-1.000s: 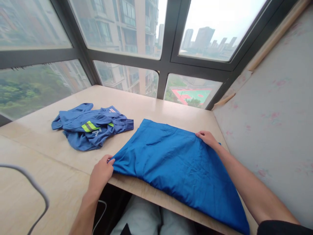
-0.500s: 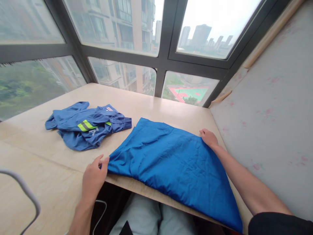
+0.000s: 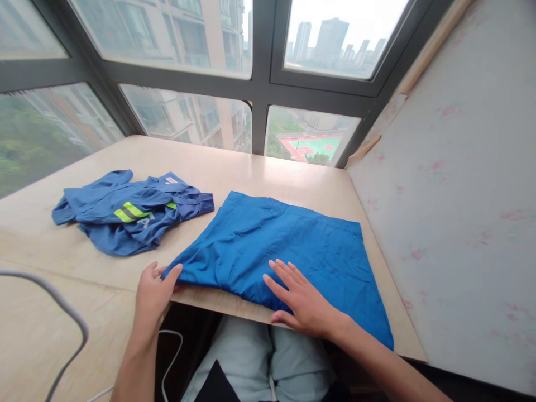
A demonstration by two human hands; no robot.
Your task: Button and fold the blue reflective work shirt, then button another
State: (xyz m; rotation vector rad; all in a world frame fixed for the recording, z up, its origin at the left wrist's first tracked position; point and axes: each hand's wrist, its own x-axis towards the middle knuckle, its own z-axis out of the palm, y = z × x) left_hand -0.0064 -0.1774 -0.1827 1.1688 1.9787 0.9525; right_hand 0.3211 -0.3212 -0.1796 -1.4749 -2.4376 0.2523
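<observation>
A bright blue piece of clothing [image 3: 259, 240] lies spread flat near the front edge of the table, with a stitched band along its far side; its exact kind I cannot tell. My left hand [image 3: 156, 293] pinches its near left corner between thumb and fingers. Over the cloth's near middle, my right hand [image 3: 299, 298] is open, palm down with fingers stretched, holding nothing. Whether the right palm presses on the cloth or hovers just above it is unclear.
A crumpled blue work jacket [image 3: 129, 212] with yellow reflective strips lies to the left on the wooden table [image 3: 234, 162]. A grey cable [image 3: 69, 307] loops at the left edge. Windows stand behind, and a papered wall [image 3: 452, 195] borders the right.
My right hand has let go of the garment's far right corner and moved left and nearer, opening over the cloth. The left hand still holds its corner. The view has shifted slightly.
</observation>
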